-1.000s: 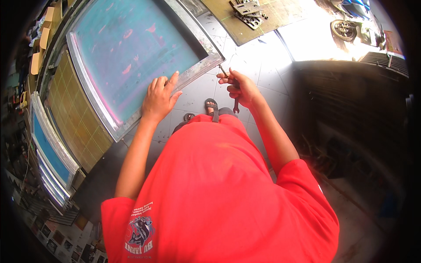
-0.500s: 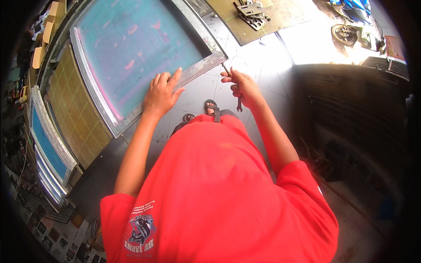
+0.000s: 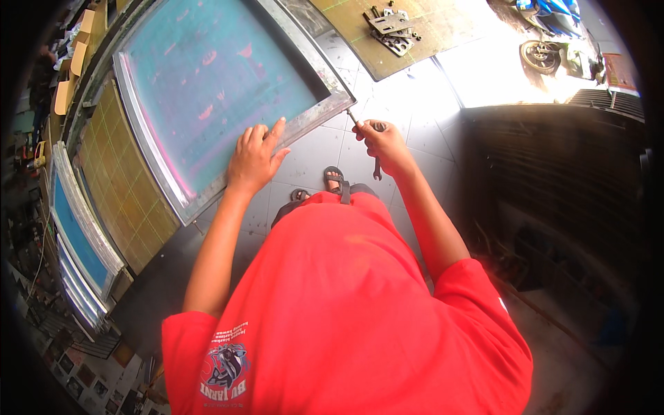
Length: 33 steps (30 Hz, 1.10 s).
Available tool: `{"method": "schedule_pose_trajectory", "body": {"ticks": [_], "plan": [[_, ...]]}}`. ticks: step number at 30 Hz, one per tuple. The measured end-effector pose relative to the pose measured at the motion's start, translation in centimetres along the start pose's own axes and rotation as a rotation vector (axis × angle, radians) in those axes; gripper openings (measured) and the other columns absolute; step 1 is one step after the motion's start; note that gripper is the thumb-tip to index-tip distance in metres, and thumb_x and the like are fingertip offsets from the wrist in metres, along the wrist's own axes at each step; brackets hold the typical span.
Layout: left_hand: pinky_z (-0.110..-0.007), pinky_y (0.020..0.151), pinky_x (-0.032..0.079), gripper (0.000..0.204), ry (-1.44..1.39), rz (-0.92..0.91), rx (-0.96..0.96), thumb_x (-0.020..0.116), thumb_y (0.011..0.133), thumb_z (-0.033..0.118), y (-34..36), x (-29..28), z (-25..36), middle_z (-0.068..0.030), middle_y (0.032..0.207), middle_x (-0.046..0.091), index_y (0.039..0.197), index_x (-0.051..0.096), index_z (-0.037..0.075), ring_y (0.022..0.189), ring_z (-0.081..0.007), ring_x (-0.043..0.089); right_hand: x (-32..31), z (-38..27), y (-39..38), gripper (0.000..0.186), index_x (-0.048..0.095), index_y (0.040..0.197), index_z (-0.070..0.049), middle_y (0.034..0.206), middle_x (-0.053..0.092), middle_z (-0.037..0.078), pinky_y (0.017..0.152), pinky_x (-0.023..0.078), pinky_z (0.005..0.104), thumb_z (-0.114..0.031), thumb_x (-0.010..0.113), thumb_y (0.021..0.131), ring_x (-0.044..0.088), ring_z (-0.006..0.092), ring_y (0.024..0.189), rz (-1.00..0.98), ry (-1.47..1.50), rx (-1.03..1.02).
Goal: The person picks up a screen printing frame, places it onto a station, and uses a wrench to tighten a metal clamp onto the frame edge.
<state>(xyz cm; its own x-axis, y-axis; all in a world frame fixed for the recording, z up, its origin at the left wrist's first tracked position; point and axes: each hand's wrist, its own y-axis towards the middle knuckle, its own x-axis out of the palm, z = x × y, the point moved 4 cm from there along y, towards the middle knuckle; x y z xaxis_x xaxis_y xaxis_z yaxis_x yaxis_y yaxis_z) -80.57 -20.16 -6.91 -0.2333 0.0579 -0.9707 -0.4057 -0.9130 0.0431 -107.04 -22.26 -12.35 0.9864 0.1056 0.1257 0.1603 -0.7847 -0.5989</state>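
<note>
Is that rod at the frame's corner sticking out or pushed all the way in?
Sticking out: some of the rod shows between the corner of the frame and the right hand.

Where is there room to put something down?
On the board, right of the metal plates. A hand might pass over floor between board and frame. It's crowded at the frame's right corner, where the right hand holds a wrench, and under the left hand.

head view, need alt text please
A person's left hand rests on the metal frame of a teal screen; the right hand holds a wrench, fingertips at a thin rod by the frame's corner. Metal plates lie on a board.
</note>
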Motion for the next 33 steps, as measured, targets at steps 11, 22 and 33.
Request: {"method": "schedule_pose_trajectory", "body": {"ticks": [11,22,33], "plan": [[-0.04,0.081,0.044,0.058,-0.039,-0.042,-0.028,0.064,0.087,0.031,0.2,-0.2,0.0,-0.012,0.101,0.05,0.138,0.046,0.011,0.09,-0.0295,0.049,0.2,-2.1,-0.8,0.027,0.066,0.08,0.003,0.064,0.06,0.009,0.054,0.042,0.0328,-0.023,0.072,0.084,0.05,0.0133,0.056,0.219,-0.479,-0.237],[-0.04,0.081,0.044,0.059,-0.036,-0.019,-0.008,0.064,0.087,0.032,0.2,-0.4,0.1,-0.0128,0.101,0.05,0.138,0.045,0.01,0.09,-0.0301,0.049,0.0,-1.5,-0.6,0.034,0.066,0.087,0.0,0.072,0.061,0.0,0.05,0.036,0.024,-0.033,0.059,0.094,0.041,0.0065,0.052,0.018,-0.078,0.026],[-0.043,0.089,0.041,0.064,0.008,0.064,-0.023,0.066,0.085,0.037,-0.2,-1.1,0.3,-0.0135,0.109,0.051,0.139,0.045,0.01,0.099,-0.031,0.049,-0.1,0.4,1.0,0.026,0.062,0.09,-0.005,0.07,0.053,-0.004,0.048,0.027,0.0199,-0.031,0.067,0.089,0.028,0.0031,0.05,-0.037,-0.086,-0.004]]}}
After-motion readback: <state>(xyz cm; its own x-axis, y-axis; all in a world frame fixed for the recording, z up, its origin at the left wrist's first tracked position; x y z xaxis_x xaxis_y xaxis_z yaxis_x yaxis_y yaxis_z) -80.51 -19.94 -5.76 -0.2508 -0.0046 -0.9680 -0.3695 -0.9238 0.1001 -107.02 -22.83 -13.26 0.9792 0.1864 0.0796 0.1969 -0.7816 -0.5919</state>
